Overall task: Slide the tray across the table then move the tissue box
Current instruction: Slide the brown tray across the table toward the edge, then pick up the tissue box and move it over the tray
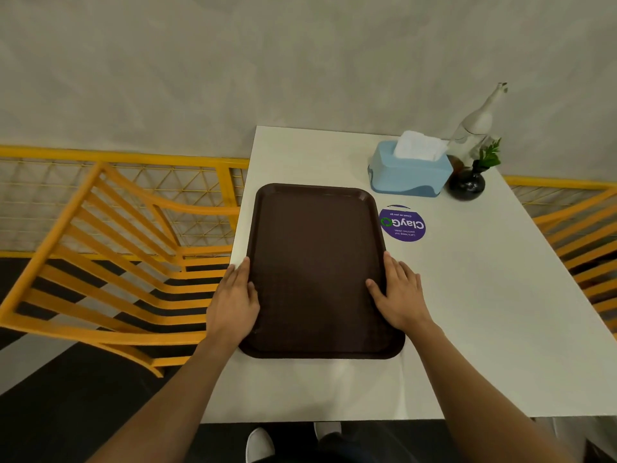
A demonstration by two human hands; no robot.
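Observation:
A dark brown rectangular tray (317,262) lies flat on the white table (484,312), near its left edge. My left hand (235,299) grips the tray's left rim, thumb on top. On the right rim rests my right hand (399,295), thumb inside the tray and fingers along the edge. A light blue tissue box (409,172) with white tissue sticking out stands beyond the tray's far right corner, apart from it.
A round purple sticker (402,223) lies right of the tray. A small dark vase with a green sprig (467,183) and a clear glass bottle (475,125) stand by the tissue box. Orange slatted chairs (110,262) flank the table; a yellow railing (117,153) runs behind.

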